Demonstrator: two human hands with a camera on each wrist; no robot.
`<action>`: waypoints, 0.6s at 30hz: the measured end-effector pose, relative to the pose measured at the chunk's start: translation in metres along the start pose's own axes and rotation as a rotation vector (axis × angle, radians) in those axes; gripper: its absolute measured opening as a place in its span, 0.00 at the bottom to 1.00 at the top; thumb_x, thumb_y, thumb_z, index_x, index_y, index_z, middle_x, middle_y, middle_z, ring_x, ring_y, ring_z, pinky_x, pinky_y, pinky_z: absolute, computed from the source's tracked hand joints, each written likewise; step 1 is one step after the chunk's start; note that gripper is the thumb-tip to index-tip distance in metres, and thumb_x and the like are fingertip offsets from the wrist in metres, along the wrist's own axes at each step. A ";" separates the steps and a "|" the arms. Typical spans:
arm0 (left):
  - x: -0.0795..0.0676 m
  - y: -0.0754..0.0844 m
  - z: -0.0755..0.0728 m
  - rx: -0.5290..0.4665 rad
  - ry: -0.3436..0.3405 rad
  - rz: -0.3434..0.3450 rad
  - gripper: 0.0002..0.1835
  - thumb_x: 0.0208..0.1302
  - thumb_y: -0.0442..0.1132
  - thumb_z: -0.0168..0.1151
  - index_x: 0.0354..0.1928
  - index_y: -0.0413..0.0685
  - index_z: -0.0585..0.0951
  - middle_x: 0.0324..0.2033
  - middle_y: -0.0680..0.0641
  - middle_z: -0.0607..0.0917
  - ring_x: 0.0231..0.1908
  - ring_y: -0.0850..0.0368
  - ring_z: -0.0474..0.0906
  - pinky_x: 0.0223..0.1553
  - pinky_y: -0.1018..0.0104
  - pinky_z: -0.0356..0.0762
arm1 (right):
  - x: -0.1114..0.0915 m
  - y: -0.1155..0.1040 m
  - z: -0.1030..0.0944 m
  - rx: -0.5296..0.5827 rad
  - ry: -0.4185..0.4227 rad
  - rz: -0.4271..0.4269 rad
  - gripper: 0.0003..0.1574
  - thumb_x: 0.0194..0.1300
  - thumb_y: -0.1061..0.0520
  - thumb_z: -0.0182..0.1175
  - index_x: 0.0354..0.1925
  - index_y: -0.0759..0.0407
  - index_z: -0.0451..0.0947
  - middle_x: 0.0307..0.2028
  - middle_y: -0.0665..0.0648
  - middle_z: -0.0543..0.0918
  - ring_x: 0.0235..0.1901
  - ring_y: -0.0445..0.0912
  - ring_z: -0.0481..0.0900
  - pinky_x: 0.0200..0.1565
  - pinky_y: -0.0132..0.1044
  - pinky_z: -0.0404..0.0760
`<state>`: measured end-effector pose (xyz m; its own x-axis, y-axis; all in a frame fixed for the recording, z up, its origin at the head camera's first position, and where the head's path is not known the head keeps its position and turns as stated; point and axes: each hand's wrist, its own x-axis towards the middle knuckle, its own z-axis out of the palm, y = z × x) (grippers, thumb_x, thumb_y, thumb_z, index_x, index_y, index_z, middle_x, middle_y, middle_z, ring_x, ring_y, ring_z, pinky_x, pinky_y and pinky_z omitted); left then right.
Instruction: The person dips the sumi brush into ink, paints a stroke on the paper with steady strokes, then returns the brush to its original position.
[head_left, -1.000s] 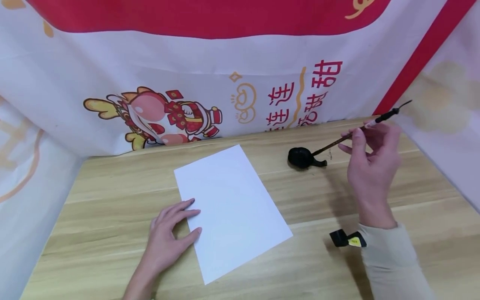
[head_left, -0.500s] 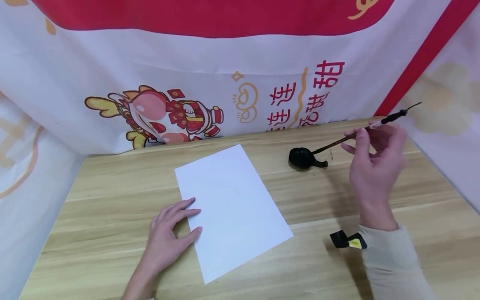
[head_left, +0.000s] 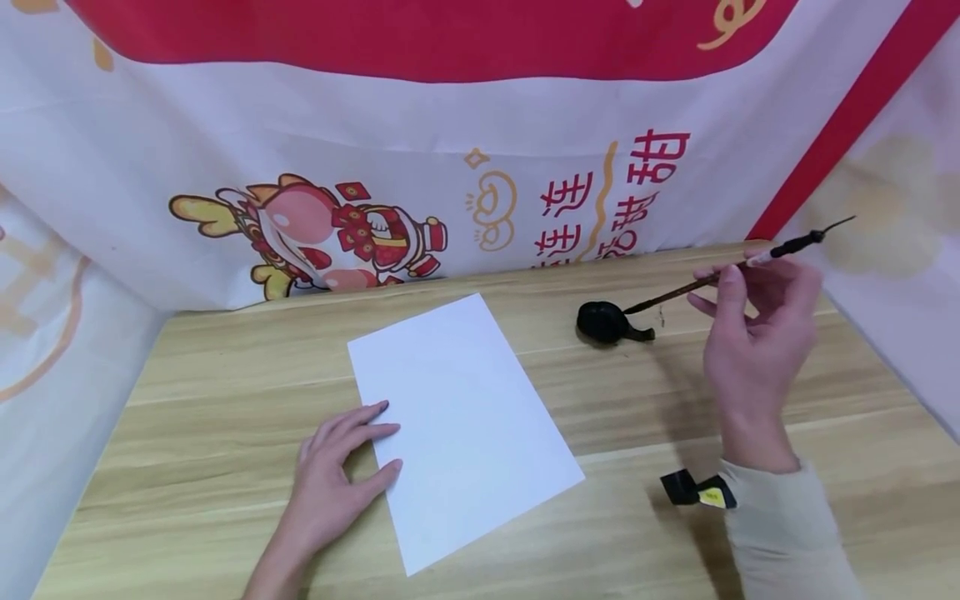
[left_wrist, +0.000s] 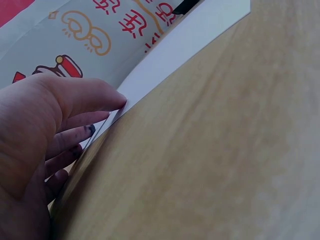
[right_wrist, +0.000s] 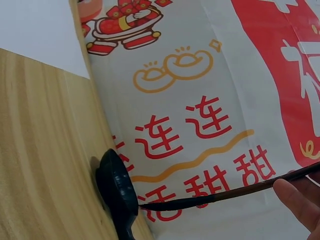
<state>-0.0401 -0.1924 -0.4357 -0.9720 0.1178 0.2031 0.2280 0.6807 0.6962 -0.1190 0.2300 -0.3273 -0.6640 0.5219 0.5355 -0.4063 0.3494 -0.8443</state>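
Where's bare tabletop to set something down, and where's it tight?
Bare table: between the left cloth and the left hand; also a narrower strip between the paper and the black fitting at the right sleeve. Crowded: around the black dish, where the right hand holds the brush.

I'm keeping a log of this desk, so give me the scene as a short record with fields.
left hand: touches the left edge of the paper
right hand: holds the brush
brush: slanted, dark tip at the rim of the black dish
paper: white, no marks visible
dish: short handle, on the wooden table
backdrop: printed cloth
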 end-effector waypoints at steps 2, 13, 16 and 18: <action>-0.001 0.000 0.000 0.003 0.003 -0.002 0.24 0.57 0.40 0.83 0.56 0.61 0.89 0.71 0.53 0.82 0.71 0.49 0.70 0.68 0.40 0.53 | -0.001 0.001 0.003 -0.001 -0.014 -0.003 0.15 0.81 0.59 0.58 0.61 0.59 0.73 0.47 0.47 0.85 0.48 0.44 0.90 0.44 0.28 0.88; -0.009 0.002 0.001 -0.002 0.034 -0.003 0.23 0.56 0.40 0.83 0.55 0.62 0.90 0.70 0.53 0.83 0.71 0.47 0.71 0.69 0.35 0.53 | -0.004 0.008 0.004 -0.006 -0.023 -0.053 0.14 0.81 0.60 0.58 0.61 0.60 0.74 0.45 0.46 0.85 0.45 0.42 0.90 0.43 0.27 0.88; -0.006 0.003 0.001 -0.001 0.038 0.008 0.23 0.56 0.40 0.83 0.55 0.61 0.90 0.70 0.53 0.84 0.71 0.46 0.72 0.69 0.34 0.53 | -0.002 0.011 0.004 -0.010 -0.040 -0.099 0.15 0.81 0.57 0.58 0.61 0.60 0.74 0.45 0.45 0.86 0.46 0.44 0.91 0.43 0.28 0.88; -0.005 0.003 0.000 0.002 0.038 0.016 0.23 0.56 0.39 0.83 0.55 0.61 0.90 0.70 0.52 0.84 0.70 0.46 0.72 0.69 0.35 0.53 | -0.002 0.012 0.006 -0.008 -0.046 -0.100 0.14 0.81 0.57 0.59 0.60 0.59 0.74 0.46 0.45 0.86 0.46 0.43 0.91 0.43 0.28 0.88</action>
<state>-0.0347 -0.1914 -0.4348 -0.9655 0.1007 0.2402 0.2430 0.6805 0.6913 -0.1257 0.2285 -0.3384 -0.6488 0.4474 0.6156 -0.4672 0.4043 -0.7863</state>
